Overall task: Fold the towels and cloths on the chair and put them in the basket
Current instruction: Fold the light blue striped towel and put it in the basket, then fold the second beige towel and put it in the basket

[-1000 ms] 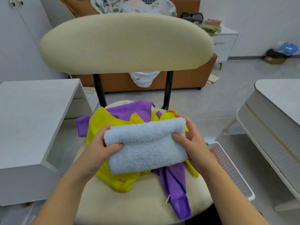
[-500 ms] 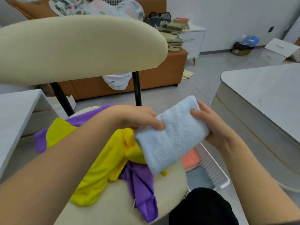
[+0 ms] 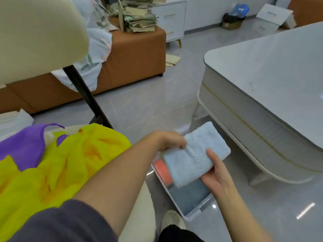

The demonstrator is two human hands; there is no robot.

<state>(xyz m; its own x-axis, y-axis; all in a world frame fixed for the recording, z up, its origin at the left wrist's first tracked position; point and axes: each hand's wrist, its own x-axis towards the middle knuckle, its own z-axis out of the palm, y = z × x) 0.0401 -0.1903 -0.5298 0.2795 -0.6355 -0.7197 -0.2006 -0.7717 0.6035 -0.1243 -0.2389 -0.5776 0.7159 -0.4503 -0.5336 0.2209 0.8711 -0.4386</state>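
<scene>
A folded light-blue towel (image 3: pixel 194 154) hangs just above the white basket (image 3: pixel 192 214) on the floor, right of the chair. My left hand (image 3: pixel 168 139) grips its left edge and my right hand (image 3: pixel 215 173) holds its lower right side. Inside the basket lie an orange cloth (image 3: pixel 162 170) and a grey-blue cloth (image 3: pixel 188 196), both folded. On the cream chair seat (image 3: pixel 139 215) a yellow cloth (image 3: pixel 61 166) and a purple cloth (image 3: pixel 22 147) lie loose and crumpled.
A white low table (image 3: pixel 271 95) stands close to the right of the basket. The chair's cream backrest (image 3: pixel 38 35) fills the upper left. Behind it stands an orange sofa (image 3: pixel 136 55) with clothes and stacked papers. My foot (image 3: pixel 170 220) is beside the basket.
Both hands carried the blue towel off the chair, to the right and down, until it is over the basket. My view turned right with it.
</scene>
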